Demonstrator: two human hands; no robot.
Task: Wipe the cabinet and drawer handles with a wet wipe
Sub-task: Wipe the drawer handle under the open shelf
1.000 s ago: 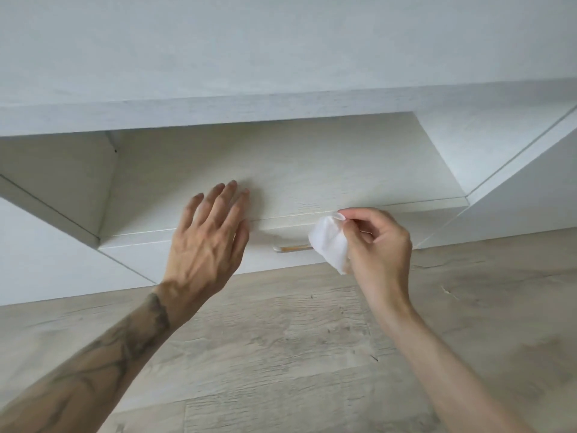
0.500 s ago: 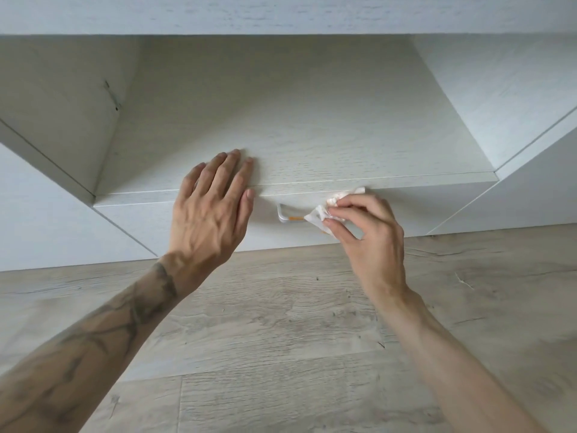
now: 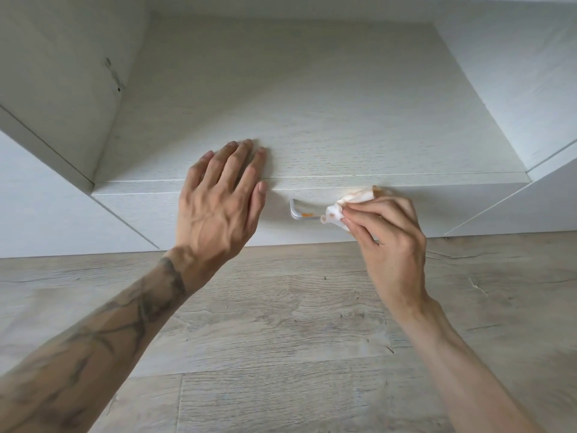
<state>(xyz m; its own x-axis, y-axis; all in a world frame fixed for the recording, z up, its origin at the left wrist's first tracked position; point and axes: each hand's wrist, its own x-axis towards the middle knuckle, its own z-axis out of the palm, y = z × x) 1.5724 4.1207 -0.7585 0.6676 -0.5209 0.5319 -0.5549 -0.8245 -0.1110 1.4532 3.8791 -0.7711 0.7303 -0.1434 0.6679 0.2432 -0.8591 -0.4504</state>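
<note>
Fingers [image 3: 371, 214] of the right hand [image 3: 393, 242] pinched the wet wipe [image 3: 335, 215] on the drawer handle [image 3: 301, 214], now orange-stained where it was clean before; left hand [image 3: 218, 207] stayed spread flat on the shelf [image 3: 343, 135].

The left hand [image 3: 218, 210] lies flat on the front edge of the shelf [image 3: 312, 120], above the drawer front [image 3: 150, 214]. To its right, the drawer handle [image 3: 299, 214] juts from the drawer front. The right hand [image 3: 390, 239] presses the wet wipe [image 3: 337, 215] onto the handle's right part. The floor [image 3: 281, 339] lies below.
</note>
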